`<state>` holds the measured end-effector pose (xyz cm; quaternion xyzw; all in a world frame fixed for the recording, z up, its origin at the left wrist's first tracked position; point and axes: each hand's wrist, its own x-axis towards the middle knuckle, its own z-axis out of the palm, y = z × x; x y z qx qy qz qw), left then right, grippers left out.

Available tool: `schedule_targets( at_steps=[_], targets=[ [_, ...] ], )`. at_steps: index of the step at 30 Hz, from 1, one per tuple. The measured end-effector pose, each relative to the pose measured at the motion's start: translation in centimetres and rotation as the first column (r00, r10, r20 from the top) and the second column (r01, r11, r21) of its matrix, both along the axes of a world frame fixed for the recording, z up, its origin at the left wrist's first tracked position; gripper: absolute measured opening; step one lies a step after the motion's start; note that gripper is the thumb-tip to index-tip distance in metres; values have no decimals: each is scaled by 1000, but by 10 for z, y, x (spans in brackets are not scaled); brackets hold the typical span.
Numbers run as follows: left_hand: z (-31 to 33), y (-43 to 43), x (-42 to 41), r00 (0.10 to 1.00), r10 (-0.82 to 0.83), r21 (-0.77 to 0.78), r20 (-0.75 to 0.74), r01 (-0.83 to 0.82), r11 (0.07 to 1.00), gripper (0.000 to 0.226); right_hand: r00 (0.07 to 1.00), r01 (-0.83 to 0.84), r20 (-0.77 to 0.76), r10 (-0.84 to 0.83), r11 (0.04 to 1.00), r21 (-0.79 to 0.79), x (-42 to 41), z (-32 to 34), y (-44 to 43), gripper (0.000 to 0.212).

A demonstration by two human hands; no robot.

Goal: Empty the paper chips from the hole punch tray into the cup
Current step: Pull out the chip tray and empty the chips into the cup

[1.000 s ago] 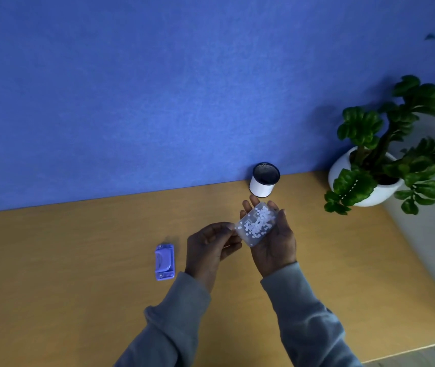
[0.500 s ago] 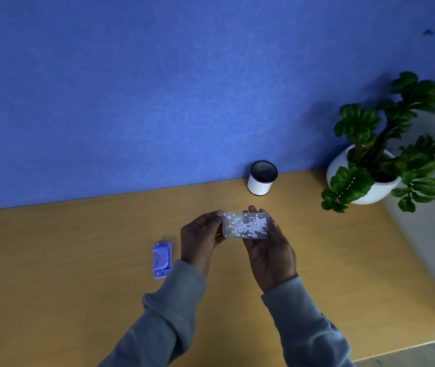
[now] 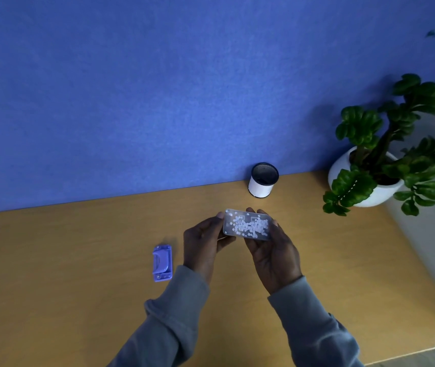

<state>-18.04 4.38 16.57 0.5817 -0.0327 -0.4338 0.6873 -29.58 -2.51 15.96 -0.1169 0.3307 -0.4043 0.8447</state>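
Observation:
A clear plastic tray (image 3: 247, 225) full of white paper chips is held level above the wooden desk (image 3: 78, 274). My right hand (image 3: 272, 252) supports it from below with the fingers around its right end and far edge. My left hand (image 3: 205, 242) pinches its left end. The white cup (image 3: 262, 181) with a dark inside stands upright against the blue wall, a short way beyond the tray. The purple hole punch body (image 3: 162, 263) lies on the desk to the left of my left hand.
A green plant in a white pot (image 3: 370, 181) stands at the back right of the desk. The blue wall (image 3: 184, 88) runs along the desk's far edge. The desk's right edge (image 3: 422, 274) drops off beside a grey wall.
The tray turned from a slanted pose in my right hand to lying level and crosswise, and my left hand came up to take its left end. In the last half second little moved.

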Motion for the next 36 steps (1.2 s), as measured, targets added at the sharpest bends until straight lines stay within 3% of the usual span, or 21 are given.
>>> schedule_targets(
  at_steps=[11,22,26,29,31,33,36],
  targets=[
    [-5,-13,-3,1000,16,-16,-18,-16,1000,18,998,-39,-58,40,999,13,-11,-3,-12,40],
    [-15,-30,2,998,15,-9,-55,-15,1000,16,1000,-15,-21,18,994,111,-8,-3,-32,42],
    [-22,-38,7,999,-19,15,38,18,1000,25,999,-18,-24,21,993,120,-7,-3,-40,33],
    [-31,-50,16,982,3,64,189,-15,998,27,1000,-4,-17,6,992,123,-7,-4,-48,39],
    [-38,-60,25,934,11,109,358,-53,993,21,1000,9,-21,-6,993,122,-8,-5,-54,40],
    [-43,-68,33,828,-29,148,560,-66,987,19,1000,17,-27,-14,993,117,-8,-5,-60,39],
    [-56,-82,49,501,-158,229,851,-84,970,42,999,32,-32,-29,993,110,-8,-6,-70,43]
  ],
)
